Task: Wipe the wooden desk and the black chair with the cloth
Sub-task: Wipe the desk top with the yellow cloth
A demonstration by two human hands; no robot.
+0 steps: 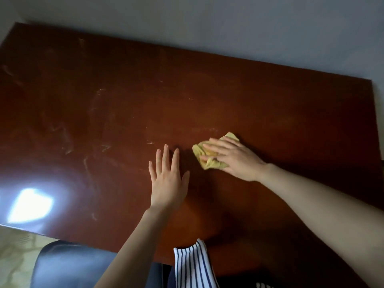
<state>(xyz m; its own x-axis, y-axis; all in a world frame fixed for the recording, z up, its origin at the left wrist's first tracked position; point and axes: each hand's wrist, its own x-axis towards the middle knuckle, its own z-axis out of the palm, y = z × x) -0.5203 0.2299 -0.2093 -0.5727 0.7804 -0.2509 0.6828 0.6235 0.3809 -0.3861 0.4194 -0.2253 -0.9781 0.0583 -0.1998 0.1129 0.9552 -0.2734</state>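
- A person's right hand (pixel 234 159) presses a crumpled yellow cloth (pixel 211 163) flat against a wooden desk (pixel 207 90). The fingers are stretched out over the fabric rather than curled round it.
- The left hand (pixel 168 183) lies palm down on the bare wood just beside the cloth. Its fingers are straight and spread, it holds nothing, and it appears to brace the body.
- The cloth sits right of centre on the desktop, towards the near half and well away from any edge.
- The job looks to be at the desk stage and only partly done. Pale dusty streaks (pixel 66 140) curve across the left and middle of the top, while the wood around and beyond the cloth reads cleaner.
- The black chair (pixel 68 265) shows at the lower left, tucked against the near edge of the desk with no cloth on it. By this view its turn has not come.
- The reddish-brown top is glossy and throws back a bright patch of glare (pixel 29 204) at the near left corner.
- A plain grey wall (pixel 228 23) runs behind the far edge. Pale patterned flooring (pixel 14 252) shows beside the chair, and a striped garment (pixel 191 265) hangs at the bottom of the view.
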